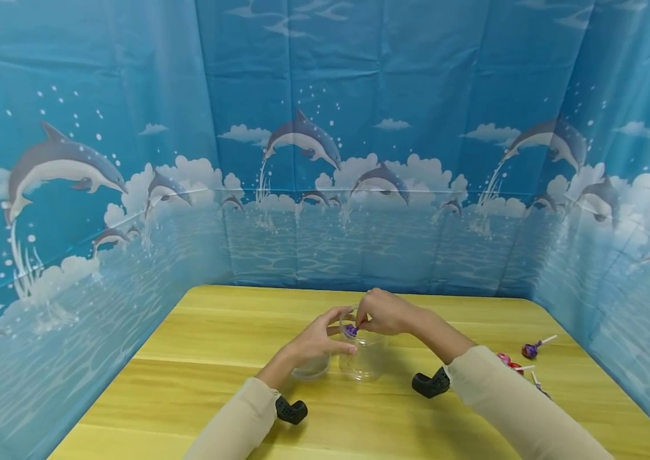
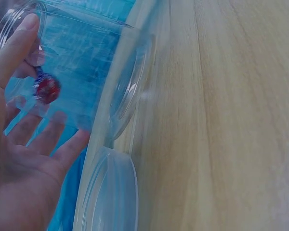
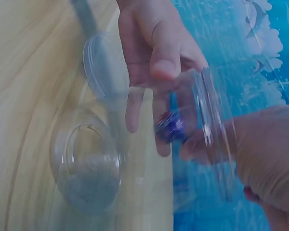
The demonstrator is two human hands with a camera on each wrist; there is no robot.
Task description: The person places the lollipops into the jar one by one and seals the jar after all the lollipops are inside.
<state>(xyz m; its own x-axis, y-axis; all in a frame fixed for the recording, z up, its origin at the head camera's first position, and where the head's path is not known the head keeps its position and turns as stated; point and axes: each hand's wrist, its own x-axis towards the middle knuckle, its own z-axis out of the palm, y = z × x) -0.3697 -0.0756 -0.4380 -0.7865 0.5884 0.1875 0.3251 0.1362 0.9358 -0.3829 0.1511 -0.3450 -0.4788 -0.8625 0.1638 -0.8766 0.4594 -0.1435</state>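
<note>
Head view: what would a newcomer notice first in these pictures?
Mid-table, the left hand grips a clear plastic jar while the right hand lowers a purple-wrapped lollipop into its mouth. The jar's lid lies beside it, more lollipops lie at the table's right, and dolphin-printed blue cloth walls the scene.

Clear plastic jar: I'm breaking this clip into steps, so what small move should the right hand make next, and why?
Probably let go. The right hand pinches a purple-wrapped lollipop at the mouth of the clear plastic jar, and the candy head already shows inside the wall in the wrist views. The left hand steadies the jar, so opening the fingers should drop it in.
</note>
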